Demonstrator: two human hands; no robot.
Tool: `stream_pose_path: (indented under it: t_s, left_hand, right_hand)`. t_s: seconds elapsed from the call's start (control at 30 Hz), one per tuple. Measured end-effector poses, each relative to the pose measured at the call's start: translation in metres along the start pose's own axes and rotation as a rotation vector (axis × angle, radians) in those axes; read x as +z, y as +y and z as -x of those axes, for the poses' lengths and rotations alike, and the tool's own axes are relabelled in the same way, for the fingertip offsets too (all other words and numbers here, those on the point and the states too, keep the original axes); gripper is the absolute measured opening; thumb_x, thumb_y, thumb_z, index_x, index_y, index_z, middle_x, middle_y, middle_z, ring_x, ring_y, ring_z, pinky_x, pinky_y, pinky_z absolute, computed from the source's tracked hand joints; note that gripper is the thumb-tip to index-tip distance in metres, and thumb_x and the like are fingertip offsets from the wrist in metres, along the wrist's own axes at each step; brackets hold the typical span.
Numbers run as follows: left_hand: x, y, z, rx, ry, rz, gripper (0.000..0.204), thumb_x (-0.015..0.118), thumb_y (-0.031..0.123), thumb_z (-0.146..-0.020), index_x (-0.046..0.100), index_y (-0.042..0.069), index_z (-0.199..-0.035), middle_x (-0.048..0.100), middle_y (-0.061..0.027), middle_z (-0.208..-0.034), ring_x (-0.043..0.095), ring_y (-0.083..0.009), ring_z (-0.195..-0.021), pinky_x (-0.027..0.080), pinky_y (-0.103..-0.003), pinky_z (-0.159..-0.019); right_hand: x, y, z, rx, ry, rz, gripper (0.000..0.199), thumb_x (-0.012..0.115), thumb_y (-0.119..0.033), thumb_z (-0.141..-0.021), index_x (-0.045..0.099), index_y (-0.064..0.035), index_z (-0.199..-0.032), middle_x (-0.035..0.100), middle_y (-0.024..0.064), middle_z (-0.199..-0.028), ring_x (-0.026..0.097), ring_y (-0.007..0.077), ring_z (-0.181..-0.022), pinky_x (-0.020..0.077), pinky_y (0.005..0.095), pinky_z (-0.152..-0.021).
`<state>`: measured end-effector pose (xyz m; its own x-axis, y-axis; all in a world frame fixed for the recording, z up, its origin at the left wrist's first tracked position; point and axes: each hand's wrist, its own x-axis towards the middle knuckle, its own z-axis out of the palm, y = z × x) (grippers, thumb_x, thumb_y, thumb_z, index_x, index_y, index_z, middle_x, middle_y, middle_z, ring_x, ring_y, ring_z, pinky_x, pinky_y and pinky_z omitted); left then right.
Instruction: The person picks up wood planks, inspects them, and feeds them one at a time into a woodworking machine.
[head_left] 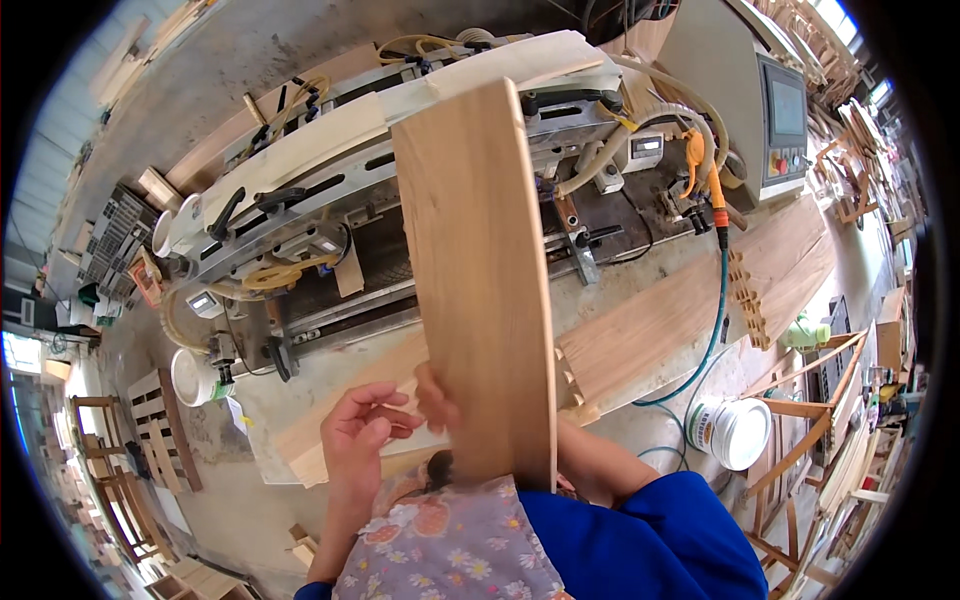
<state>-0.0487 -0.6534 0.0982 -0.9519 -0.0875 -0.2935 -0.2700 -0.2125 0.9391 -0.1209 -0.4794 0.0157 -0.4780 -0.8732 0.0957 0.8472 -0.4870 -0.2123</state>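
Left hand (365,425), fingers loosely curled, thumb touching the wooden board (480,280) at its 3 o'clock. I read the board's long axis running 12 to 6. Right hand is hidden behind it; grip unclear. Machine (330,230) lies beyond.

One long wooden board (480,280) stands upright in the near middle; two hands show, the left hand (362,435) beside its near-left edge with fingers spread, the right hand mostly hidden behind it; one woodworking machine (330,220) lies across the far side; one control panel (787,120) with a screen stands far right; one orange air gun (708,180) hangs right of the board, on one teal hose (712,340); one white bucket (735,432) sits near right; two white bowls show at left, one (192,378) nearer, one (165,232) farther; one finger-jointed plank (690,310) lies on the tabletop at right.
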Motion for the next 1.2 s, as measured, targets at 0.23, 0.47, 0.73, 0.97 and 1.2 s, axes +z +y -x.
stream_pose_path:
  t_s: [0.23, 0.47, 0.73, 0.97, 1.2]
  left_hand:
    - [-0.001, 0.011, -0.018, 0.046, -0.167, 0.015, 0.055, 0.067, 0.018, -0.086, 0.048, 0.001, -0.134, 0.061, -0.0113, -0.12, 0.062, -0.0227, -0.108, 0.052, -0.031, -0.086]
    - [-0.005, 0.001, -0.026, -0.021, -0.186, -0.087, 0.048, 0.061, 0.009, -0.09, 0.049, 0.0, -0.135, 0.064, -0.004, -0.115, 0.059, -0.0104, -0.101, 0.047, -0.027, -0.087]
    - [-0.023, 0.009, -0.03, 0.064, -0.183, 0.065, 0.045, 0.061, 0.004, -0.088, 0.051, -0.002, -0.131, 0.065, -0.0039, -0.113, 0.059, -0.0094, -0.101, 0.047, -0.026, -0.089]
    - [-0.034, 0.004, -0.034, 0.046, -0.289, 0.191, 0.05, 0.063, 0.006, -0.086, 0.05, -0.003, -0.133, 0.062, -0.0081, -0.123, 0.058, -0.0152, -0.111, 0.046, -0.031, -0.095]
    - [-0.04, 0.005, -0.032, 0.013, -0.302, 0.243, 0.053, 0.067, 0.011, -0.085, 0.05, -0.003, -0.133, 0.062, -0.0084, -0.123, 0.058, -0.0157, -0.111, 0.045, -0.032, -0.097]
  right_hand:
    - [0.023, -0.036, -0.011, -0.195, 0.911, 0.871, 0.066, 0.031, -0.053, -0.101, 0.063, 0.0046, -0.109, 0.067, 0.0086, -0.093, 0.057, 0.0132, -0.085, 0.0458, 0.0301, -0.078]
    - [0.024, -0.043, -0.026, -0.465, 0.867, 0.726, 0.041, 0.042, -0.034, -0.102, 0.063, 0.0015, -0.103, 0.065, 0.0024, -0.094, 0.056, 0.0075, -0.084, 0.045, 0.0252, -0.076]
    - [0.045, -0.043, -0.034, -0.508, 0.827, 0.878, 0.022, 0.05, -0.02, -0.099, 0.061, -0.0002, -0.101, 0.064, -0.0016, -0.096, 0.054, 0.0031, -0.084, 0.0451, 0.0218, -0.075]
    - [0.066, -0.051, -0.028, -0.55, 0.605, 0.76, 0.016, 0.057, -0.01, -0.094, 0.059, -0.0016, -0.108, 0.065, 0.0, -0.1, 0.059, 0.0054, -0.088, 0.0469, 0.0219, -0.08]
    - [0.064, -0.046, -0.021, -0.504, 0.564, 0.682, 0.02, 0.061, -0.011, -0.092, 0.059, -0.0029, -0.11, 0.066, 0.002, -0.104, 0.061, 0.0067, -0.09, 0.0479, 0.0223, -0.081]
